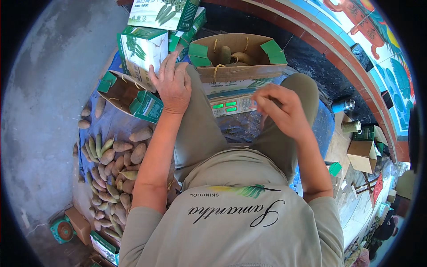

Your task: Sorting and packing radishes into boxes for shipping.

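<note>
My left hand (171, 84) lies over my left knee with its fingers stretched out, beside a white-and-green carton (138, 51) printed with green vegetables. It holds nothing. My right hand (282, 109) is above my right thigh, its fingers curled in, and no object shows in it. Between my knees, an open cardboard carton (249, 73) with green flaps and rope handles holds a few brown and greenish tuber-like pieces (225, 54). That carton seems to stand on a digital scale (231, 105) with lit green displays. An open carton with teal-green flaps (122, 95) is left of my left forearm; its inside is partly hidden.
Loose brown and green tuber-like produce (118, 167) spreads over a blue sheet on my left. Stacked cartons (164, 15) stand at the far left of centre. A tiled ledge (329, 55) curves along the right, with a jar (351, 127) and small boxes (362, 155) below it.
</note>
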{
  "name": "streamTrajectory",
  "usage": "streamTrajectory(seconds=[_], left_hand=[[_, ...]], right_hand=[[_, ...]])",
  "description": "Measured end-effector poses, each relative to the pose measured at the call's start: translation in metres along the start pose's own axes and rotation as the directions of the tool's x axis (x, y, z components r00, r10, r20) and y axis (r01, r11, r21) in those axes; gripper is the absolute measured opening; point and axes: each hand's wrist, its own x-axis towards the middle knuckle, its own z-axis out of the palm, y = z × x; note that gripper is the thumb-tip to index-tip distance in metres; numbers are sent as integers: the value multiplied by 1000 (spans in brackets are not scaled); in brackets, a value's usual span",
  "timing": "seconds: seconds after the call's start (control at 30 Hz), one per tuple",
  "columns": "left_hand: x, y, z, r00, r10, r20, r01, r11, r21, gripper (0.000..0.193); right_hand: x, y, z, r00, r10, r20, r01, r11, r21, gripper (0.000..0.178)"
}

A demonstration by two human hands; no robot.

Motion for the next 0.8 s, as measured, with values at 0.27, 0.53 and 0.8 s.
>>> streamTrajectory(seconds=[0.27,0.53,0.8], left_hand=[[0,7,-3,998,18,66,-21,999,44,20],[7,12,-4,993,16,116,-23,998,63,22],[12,14,-9,979,2,204,-16,998,66,23]], right_hand=[[-26,-80,-31,657,-689,304,351,638,686,16],[-21,-87,-15,600,-800,-8,432,316,845,15],[-7,-59,-52,451,-863,227,71,289,955,28]])
